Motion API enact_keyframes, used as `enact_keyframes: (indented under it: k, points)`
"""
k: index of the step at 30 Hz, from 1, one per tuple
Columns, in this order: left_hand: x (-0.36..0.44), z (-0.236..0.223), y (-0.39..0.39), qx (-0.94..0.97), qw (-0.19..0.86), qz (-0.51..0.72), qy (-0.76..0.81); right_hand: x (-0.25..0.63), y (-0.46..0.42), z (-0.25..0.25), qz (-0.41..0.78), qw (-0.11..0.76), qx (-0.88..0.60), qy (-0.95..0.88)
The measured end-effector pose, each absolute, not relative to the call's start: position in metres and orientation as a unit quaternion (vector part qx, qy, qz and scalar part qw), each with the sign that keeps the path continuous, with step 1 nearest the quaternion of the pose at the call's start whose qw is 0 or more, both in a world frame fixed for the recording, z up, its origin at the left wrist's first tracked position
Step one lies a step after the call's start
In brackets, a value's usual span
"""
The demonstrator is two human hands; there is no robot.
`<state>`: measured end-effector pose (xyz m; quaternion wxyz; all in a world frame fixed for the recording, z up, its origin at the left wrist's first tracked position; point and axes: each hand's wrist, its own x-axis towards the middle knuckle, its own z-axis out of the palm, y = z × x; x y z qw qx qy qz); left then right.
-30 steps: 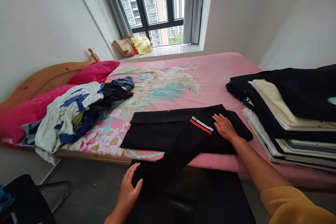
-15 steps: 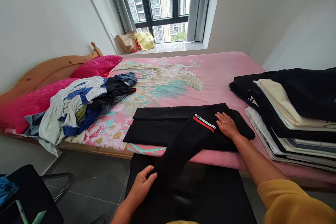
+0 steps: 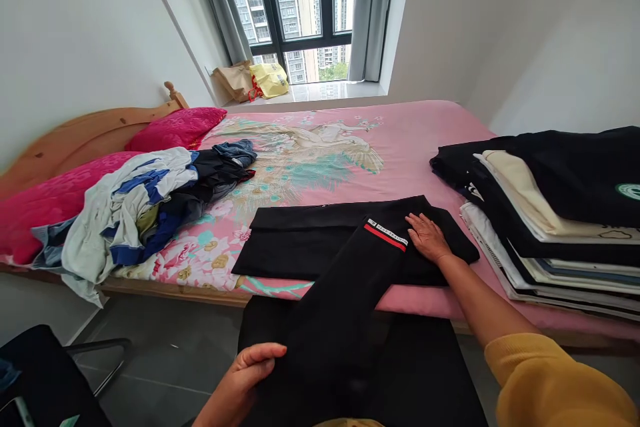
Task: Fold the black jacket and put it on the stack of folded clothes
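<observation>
black garment point(image 3: 345, 273) in the middle of the frame, flat on the pink bed point(image 3: 420, 140), one part over the edge, red and white stripe point(image 3: 386, 235) across it, right hand point(image 3: 428, 237) resting on top, fingers apart, left hand point(image 3: 245, 375) below, pinching the loose part

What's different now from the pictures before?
The left hand, open at first, took hold of the black garment's near part and drew it toward the person, slightly left. The right hand stayed flat on the garment; the folded stack and messy pile stayed put.
</observation>
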<state>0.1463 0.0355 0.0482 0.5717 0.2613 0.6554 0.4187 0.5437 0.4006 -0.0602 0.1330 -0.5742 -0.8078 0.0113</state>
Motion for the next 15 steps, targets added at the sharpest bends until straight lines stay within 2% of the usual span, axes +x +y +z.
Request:
enact_keyframes:
  k: [5, 8, 12, 15]
  points:
    - [0.151, 0.096, 0.039, 0.432, 0.611, 0.331, 0.575, 0.546, 0.401, -0.063, 0.011, 0.137, -0.571, -0.810]
    - [0.157, 0.115, 0.044, 0.526, 0.552, 0.251, 0.596, 0.545, 0.401, -0.063, 0.010, 0.142, -0.570, -0.809]
    - [0.161, 0.112, 0.049, 0.614, 0.439, 0.152, 0.637, 0.545, 0.401, -0.062, 0.012, 0.145, -0.571, -0.808]
    - [0.160, 0.114, 0.052, 0.671, 0.405, 0.048, 0.619, 0.544, 0.403, -0.063, 0.015, 0.147, -0.573, -0.806]
